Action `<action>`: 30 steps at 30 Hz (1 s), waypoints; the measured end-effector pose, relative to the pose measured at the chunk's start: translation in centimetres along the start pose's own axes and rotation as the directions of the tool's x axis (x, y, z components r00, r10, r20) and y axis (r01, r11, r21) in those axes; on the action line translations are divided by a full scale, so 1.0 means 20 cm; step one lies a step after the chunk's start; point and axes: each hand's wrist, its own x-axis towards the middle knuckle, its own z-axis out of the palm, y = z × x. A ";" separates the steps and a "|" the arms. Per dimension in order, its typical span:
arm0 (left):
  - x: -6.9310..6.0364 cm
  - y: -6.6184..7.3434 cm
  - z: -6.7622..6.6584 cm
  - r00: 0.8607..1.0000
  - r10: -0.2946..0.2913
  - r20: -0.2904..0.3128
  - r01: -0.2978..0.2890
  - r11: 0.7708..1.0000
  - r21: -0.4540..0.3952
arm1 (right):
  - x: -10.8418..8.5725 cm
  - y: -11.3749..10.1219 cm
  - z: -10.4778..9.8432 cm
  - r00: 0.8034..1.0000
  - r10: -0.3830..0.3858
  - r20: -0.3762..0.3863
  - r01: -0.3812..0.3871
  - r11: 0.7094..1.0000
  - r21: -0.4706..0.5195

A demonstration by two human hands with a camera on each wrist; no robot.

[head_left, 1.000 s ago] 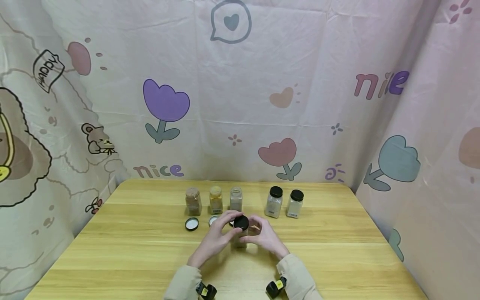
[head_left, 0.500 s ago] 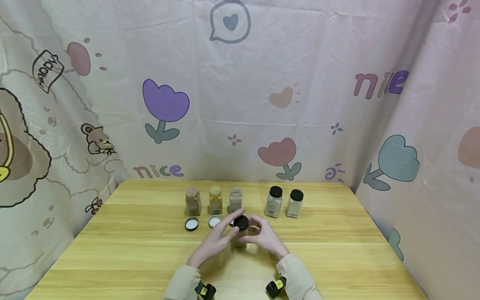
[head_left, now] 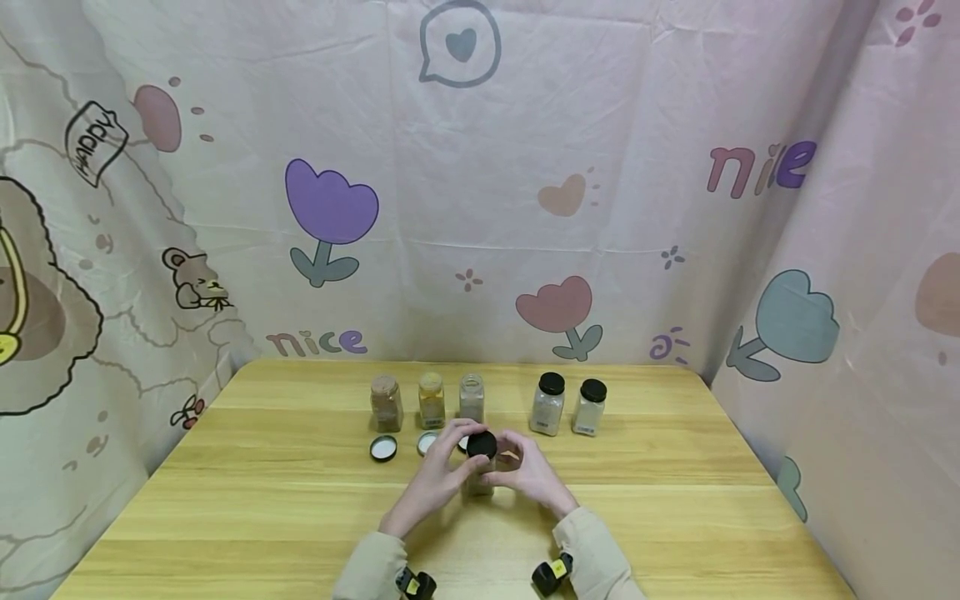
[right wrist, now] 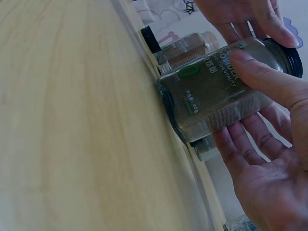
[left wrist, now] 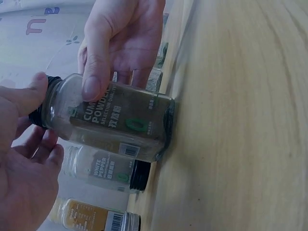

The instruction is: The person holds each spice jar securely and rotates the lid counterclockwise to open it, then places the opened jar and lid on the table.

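A clear spice jar point(head_left: 480, 483) labelled cumin powder, holding brown powder, stands upright near the middle of the wooden table. Its black lid point(head_left: 482, 444) is on top. My left hand point(head_left: 437, 475) grips the lid, with thumb and fingers around its rim. In the left wrist view the thumb of that left hand point(left wrist: 19, 154) presses the lid's side. My right hand point(head_left: 528, 475) holds the jar's body. Seen from the right wrist, the right hand point(right wrist: 269, 134) has its thumb across the label of the cumin jar point(right wrist: 202, 96) and fingers behind it.
Behind stand uncapped jars of brown powder point(head_left: 387, 406), yellow powder point(head_left: 432, 404) and white pepper point(head_left: 472, 402). Upturned lids, including a left one point(head_left: 383, 448) and a middle one point(head_left: 427, 442), lie before them. Two capped jars, one taller point(head_left: 548, 408) and one shorter point(head_left: 590, 411), stand right.
My left hand's fingers loosened and straightened at the lid half a second ago, and are now curled round it again. The right hand and the jar have stayed in place.
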 end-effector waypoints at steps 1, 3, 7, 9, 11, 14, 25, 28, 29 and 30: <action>0.00 0.00 0.00 1.000 -0.007 -0.003 0.007 1.000 -0.003 | 0.00 0.00 0.00 1.000 -0.001 0.000 0.001 1.000 0.001; 0.00 0.00 0.00 1.000 -0.022 0.001 0.022 1.000 -0.016 | 0.00 0.00 0.00 1.000 -0.003 0.000 0.003 1.000 0.003; -0.01 0.01 -0.02 0.996 -0.064 0.069 0.070 0.995 -0.077 | 0.00 0.00 0.00 1.000 -0.007 -0.002 0.007 1.000 -0.004; -0.01 0.01 -0.03 0.989 -0.086 0.119 0.098 0.990 -0.106 | 0.00 0.00 0.00 1.000 -0.004 -0.003 0.004 1.000 -0.008; -0.01 0.02 -0.04 0.982 -0.096 0.164 0.118 0.985 -0.129 | 0.00 0.00 0.00 1.000 0.000 -0.004 0.000 1.000 -0.010; 0.00 0.02 -0.04 0.980 -0.083 0.182 0.109 0.984 -0.142 | 0.00 0.00 0.00 1.000 0.003 -0.006 -0.003 1.000 -0.014; 0.00 0.01 0.02 0.997 -0.038 -0.061 0.032 0.994 -0.100 | 0.00 0.00 0.00 1.000 -0.004 0.003 0.004 1.000 -0.003; 0.00 0.02 0.03 0.996 -0.070 -0.061 0.064 0.993 -0.095 | 0.00 0.00 0.00 1.000 -0.007 0.004 0.007 1.000 0.000; 0.00 0.02 0.03 0.995 -0.089 -0.050 0.084 0.992 -0.091 | 0.00 0.01 0.00 1.000 -0.008 0.002 0.008 1.000 -0.002; 0.00 0.02 0.02 0.994 -0.104 -0.038 0.100 0.991 -0.093 | 0.00 0.01 0.00 1.000 -0.006 0.001 0.006 1.000 -0.003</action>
